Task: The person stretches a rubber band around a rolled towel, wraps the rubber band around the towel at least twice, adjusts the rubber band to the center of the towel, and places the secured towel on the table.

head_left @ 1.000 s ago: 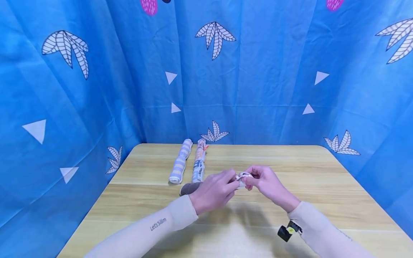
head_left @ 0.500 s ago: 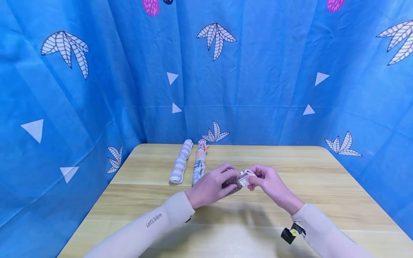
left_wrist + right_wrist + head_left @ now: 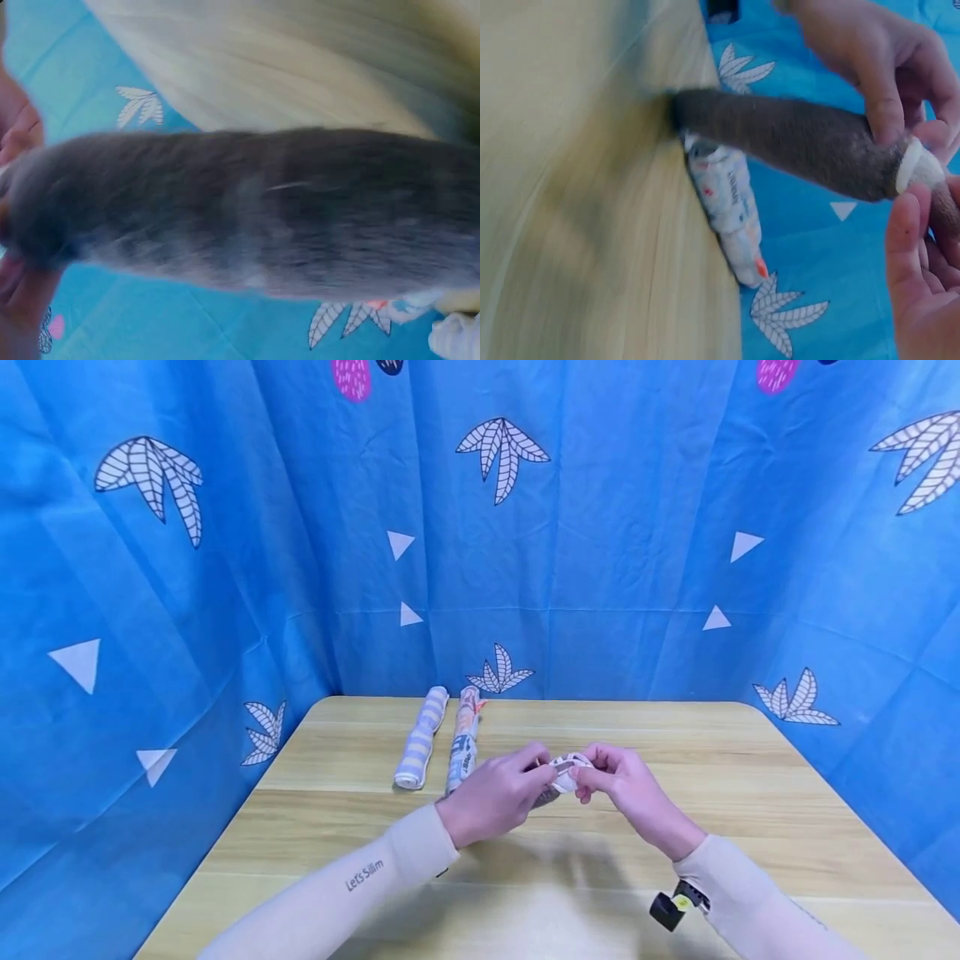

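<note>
A dark grey-brown rolled towel is held above the table, a white band showing at its right end. My left hand grips the roll close to that end, thumb and fingers around it. On the other side my right hand pinches the white part between thumb and fingers. Most of the roll is hidden behind the left hand in the head view. In the left wrist view the grey roll spans nearly the whole width, slightly blurred.
Two more rolled towels lie side by side on the wooden table, left of centre: a striped one and a printed one, partly covered by the left hand. A blue patterned curtain stands behind and along both sides.
My left hand shifted slightly left along the roll, then back toward the white end. The roll's far end, seen left of that hand earlier, is now hidden. The right hand keeps its pinch.
</note>
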Available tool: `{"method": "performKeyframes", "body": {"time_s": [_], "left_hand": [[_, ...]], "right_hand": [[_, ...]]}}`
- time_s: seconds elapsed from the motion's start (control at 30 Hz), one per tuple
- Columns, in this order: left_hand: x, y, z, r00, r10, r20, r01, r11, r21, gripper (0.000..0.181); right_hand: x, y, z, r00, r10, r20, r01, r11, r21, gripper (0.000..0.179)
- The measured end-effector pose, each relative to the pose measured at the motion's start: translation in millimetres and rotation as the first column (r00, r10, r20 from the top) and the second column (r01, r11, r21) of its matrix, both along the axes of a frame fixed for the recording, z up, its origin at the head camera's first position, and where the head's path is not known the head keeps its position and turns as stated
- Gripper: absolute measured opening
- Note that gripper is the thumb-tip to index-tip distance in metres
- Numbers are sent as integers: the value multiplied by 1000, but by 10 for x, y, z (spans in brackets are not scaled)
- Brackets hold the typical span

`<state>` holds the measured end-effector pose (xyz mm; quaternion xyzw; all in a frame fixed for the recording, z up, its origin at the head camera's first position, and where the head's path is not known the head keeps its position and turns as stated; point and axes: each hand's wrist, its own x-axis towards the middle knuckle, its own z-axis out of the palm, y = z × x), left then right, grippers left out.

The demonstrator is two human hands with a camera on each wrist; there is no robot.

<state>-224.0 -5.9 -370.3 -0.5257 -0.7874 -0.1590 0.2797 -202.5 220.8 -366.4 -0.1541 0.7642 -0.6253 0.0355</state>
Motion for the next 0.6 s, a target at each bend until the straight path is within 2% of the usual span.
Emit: {"method": "performKeyframes", "body": {"time_s": [0.07,0.17,0.23,0.33,0.47,0.6], "left_hand": [[0,-2,-40,999,10,-39,-7,998,70,8],[-19,10,-80,1000,11,10,-12,989,151,15],[-34,19,-94,997,1,72,-14,982,187,19],[-53,26,-103,991,-22,133,-6,979,205,22],[-60,28,-106,989,-47,139,18,980,200,21],[-56,23,-118,989,-62,134,39,985,168,19]], "right_hand": [[-10,-3,-6,1000,-15,3,15,999,-38,17],[-29,8,-21,1000,-21,-18,20,999,-50,16],[-40,26,-34,998,-4,-70,4,1000,-1,18],[-38,51,-32,983,35,-180,-10,991,136,28],[-32,55,-3,959,64,-276,18,958,287,32],[-26,47,16,951,79,-298,32,936,349,24]]}}
